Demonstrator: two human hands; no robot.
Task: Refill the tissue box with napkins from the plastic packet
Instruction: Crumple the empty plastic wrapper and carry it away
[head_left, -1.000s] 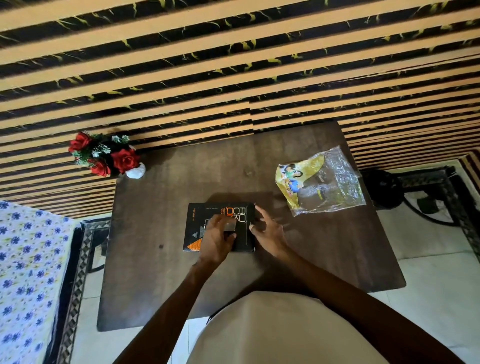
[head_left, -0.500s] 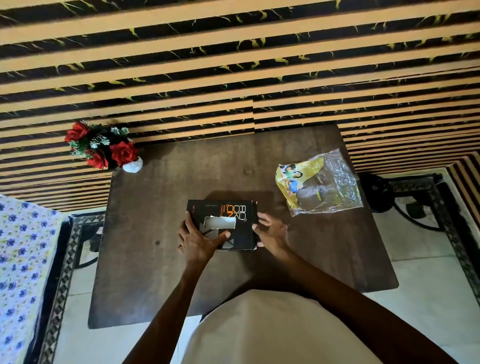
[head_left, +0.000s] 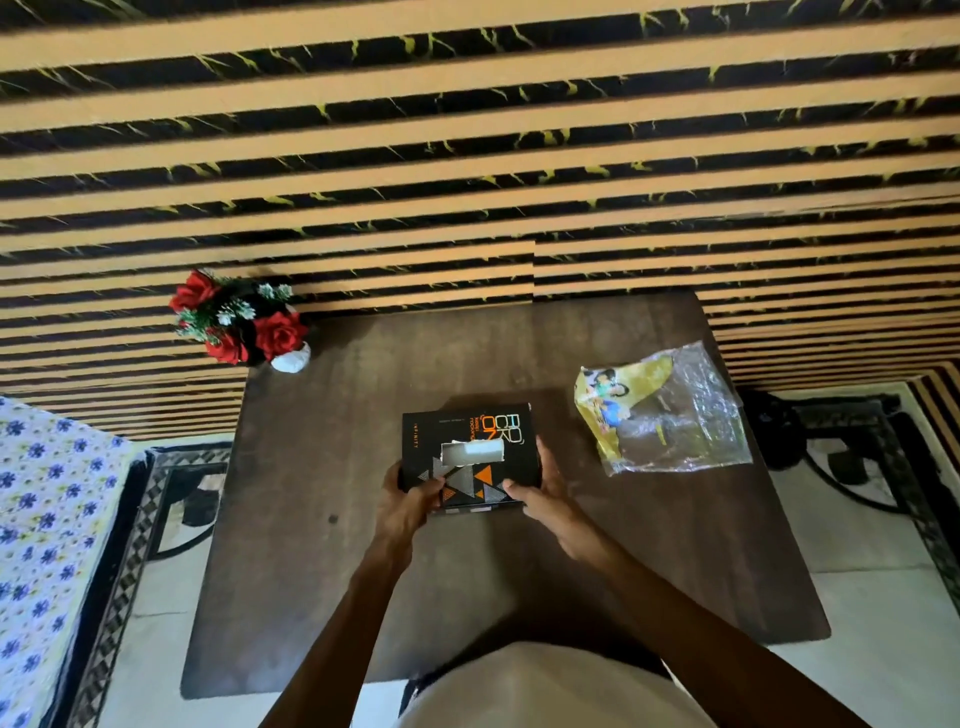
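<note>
Both hands, left (head_left: 410, 501) and right (head_left: 540, 496), grasp the black tissue box (head_left: 467, 457) at mid-table, likely to steady it; the plastic packet (head_left: 670, 410) lies flat, apparently emptied, to its right.

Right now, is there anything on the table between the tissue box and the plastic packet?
Nothing visible. Both hands, left hand and right hand, hold the tissue box; only bare table lies between it and the plastic packet.
</note>
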